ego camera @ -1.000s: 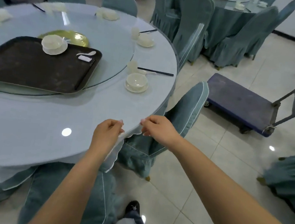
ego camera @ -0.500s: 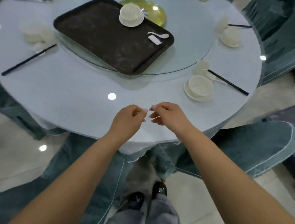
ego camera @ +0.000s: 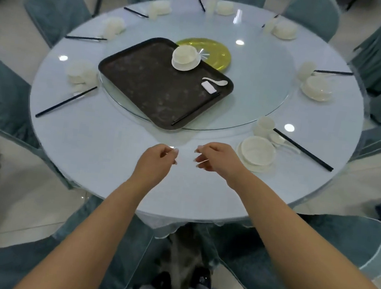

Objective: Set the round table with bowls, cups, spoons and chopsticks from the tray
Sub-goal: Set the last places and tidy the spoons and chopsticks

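Dark tray on the glass turntable at the middle of the round table, still carrying one bowl on a saucer, a white spoon and a small white block. Nearest laid place just right of the hands: bowl, cup, chopsticks. Left hand and right hand above the near tabletop, slightly apart, fingers loosely curled, nothing held. Covered chairs around.

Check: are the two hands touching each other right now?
Apart. The head view shows bare table surface between the left hand and right hand; their fingertips don't meet.
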Demonstrator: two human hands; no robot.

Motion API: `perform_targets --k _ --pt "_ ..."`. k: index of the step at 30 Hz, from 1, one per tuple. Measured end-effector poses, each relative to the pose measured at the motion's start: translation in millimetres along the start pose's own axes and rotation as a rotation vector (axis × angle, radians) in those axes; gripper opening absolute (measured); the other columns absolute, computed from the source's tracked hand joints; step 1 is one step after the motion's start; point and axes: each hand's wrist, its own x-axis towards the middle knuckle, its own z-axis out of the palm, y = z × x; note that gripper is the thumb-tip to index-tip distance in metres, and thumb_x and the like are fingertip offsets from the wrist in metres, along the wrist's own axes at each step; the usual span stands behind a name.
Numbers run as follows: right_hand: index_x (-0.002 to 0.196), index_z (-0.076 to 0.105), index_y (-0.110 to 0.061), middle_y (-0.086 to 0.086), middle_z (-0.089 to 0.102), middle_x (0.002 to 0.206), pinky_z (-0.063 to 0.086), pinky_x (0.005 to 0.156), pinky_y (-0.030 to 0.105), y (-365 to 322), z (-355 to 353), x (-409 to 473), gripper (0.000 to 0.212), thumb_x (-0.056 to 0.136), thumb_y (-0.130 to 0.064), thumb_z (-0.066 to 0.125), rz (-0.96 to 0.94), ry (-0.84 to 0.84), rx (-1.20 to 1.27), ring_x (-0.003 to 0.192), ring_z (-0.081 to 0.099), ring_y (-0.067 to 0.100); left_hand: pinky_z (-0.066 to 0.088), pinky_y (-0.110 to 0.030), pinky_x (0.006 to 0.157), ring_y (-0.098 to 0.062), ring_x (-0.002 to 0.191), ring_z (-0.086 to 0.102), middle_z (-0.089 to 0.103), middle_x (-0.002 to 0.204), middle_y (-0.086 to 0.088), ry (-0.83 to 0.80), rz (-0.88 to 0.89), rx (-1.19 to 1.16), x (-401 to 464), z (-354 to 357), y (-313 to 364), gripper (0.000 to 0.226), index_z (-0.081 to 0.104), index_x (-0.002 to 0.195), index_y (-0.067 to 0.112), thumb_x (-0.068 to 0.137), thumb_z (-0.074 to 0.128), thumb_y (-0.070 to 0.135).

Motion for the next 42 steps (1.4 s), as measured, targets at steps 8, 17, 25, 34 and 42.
perform_targets --k 8,17,25,34,42 --pt "0.092 0.07 -0.009 0.006 0.074 0.085 0.055 0.078 0.029 4.5 -27.7 30.3 0.021 0.094 -0.026 0.057 0.047 0.019 0.035 0.072 0.069 0.016 0.05 -0.025 0.073 -0.007 0.083 0.063 0.068 0.084 0.011 -0.008 -0.018 -0.027 26.9 14.0 8.7 0.024 0.065 0.092 0.02 0.095 0.051 0.039" --pt "0.091 0.07 -0.01 0.008 0.073 0.085 0.055 0.074 0.027 -3.6 -15.3 91.0 0.018 0.092 -0.026 0.06 0.123 0.079 0.043 0.068 0.068 0.016 0.043 -0.021 0.063 -0.01 0.083 0.061 0.066 0.087 0.005 -0.065 0.003 0.001 104.4 6.2 4.1 0.026 0.063 0.092 0.02 0.096 0.051 0.042" --pt "0.092 0.058 -0.009 0.012 0.067 0.089 0.049 0.065 0.028 -9.0 40.7 169.5 0.015 0.096 -0.023 0.052 0.335 0.134 -0.035 0.065 0.064 0.022 0.05 -0.026 0.074 -0.01 0.087 0.062 0.067 0.09 0.006 -0.131 -0.033 0.004 180.3 -32.0 -30.6 0.025 0.064 0.096 0.022 0.094 0.052 0.044" --pt "0.07 0.052 -0.012 0.021 0.072 0.083 0.056 0.082 0.044 -11.2 100.8 238.2 0.033 0.097 -0.031 0.051 0.375 0.253 -0.271 0.083 0.069 0.037 0.046 -0.026 0.078 -0.011 0.09 0.06 0.064 0.097 0.006 -0.177 -0.093 0.086 232.4 -69.7 -67.4 0.027 0.061 0.102 0.023 0.096 0.048 0.046" --pt "0.079 0.055 -0.017 0.006 0.069 0.077 0.054 0.083 0.038 -6.2 86.4 244.5 0.02 0.094 -0.029 0.056 0.384 0.234 -0.481 0.083 0.068 0.027 0.046 -0.033 0.094 -0.02 0.115 0.056 0.055 0.13 0.002 -0.203 -0.176 0.14 252.9 -68.9 -77.5 0.032 0.054 0.121 0.028 0.095 0.052 0.046"
